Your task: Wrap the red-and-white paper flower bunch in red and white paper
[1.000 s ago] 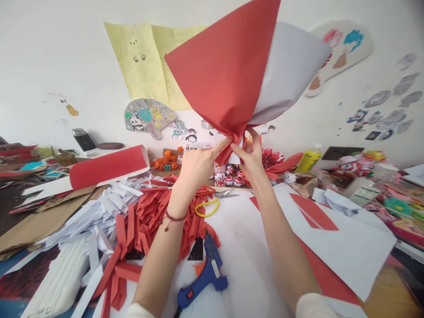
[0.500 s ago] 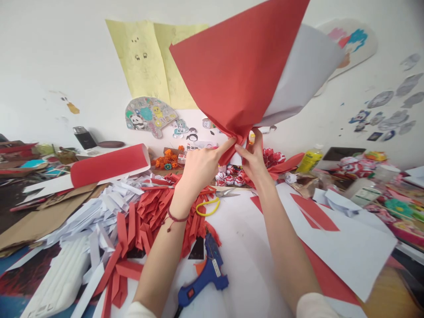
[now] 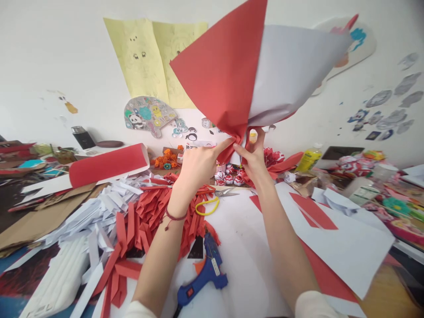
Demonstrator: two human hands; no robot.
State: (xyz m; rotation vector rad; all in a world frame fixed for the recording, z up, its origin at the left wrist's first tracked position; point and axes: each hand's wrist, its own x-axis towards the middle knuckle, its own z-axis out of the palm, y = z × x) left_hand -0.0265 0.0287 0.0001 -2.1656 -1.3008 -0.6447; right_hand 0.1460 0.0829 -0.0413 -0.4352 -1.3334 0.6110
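Note:
Both hands hold up a bouquet wrapper of red and white paper (image 3: 228,75), gathered at a narrow neck and flaring wide above. My left hand (image 3: 205,161) is closed on the neck from the left, its index finger pressed on the red folds. From the right, my right hand (image 3: 253,154) pinches the neck, thumb in front and fingers behind. A short white and red end pokes out below the hands. The inside of the wrapper is hidden. Beneath, on the table, lie scissors with yellow handles (image 3: 208,212) and a blue glue gun (image 3: 207,269).
Folded red paper strips (image 3: 152,207) and white strips (image 3: 109,198) are heaped at the left, beside a red paper roll (image 3: 109,165). White sheets (image 3: 347,238) with red pieces lie at the right. A yellow bottle (image 3: 309,157) stands at the back near the wall.
The wrapper has turned about its neck: its red face looks narrower and more of the white side shows at the right. Both hands stay on the neck, almost in place.

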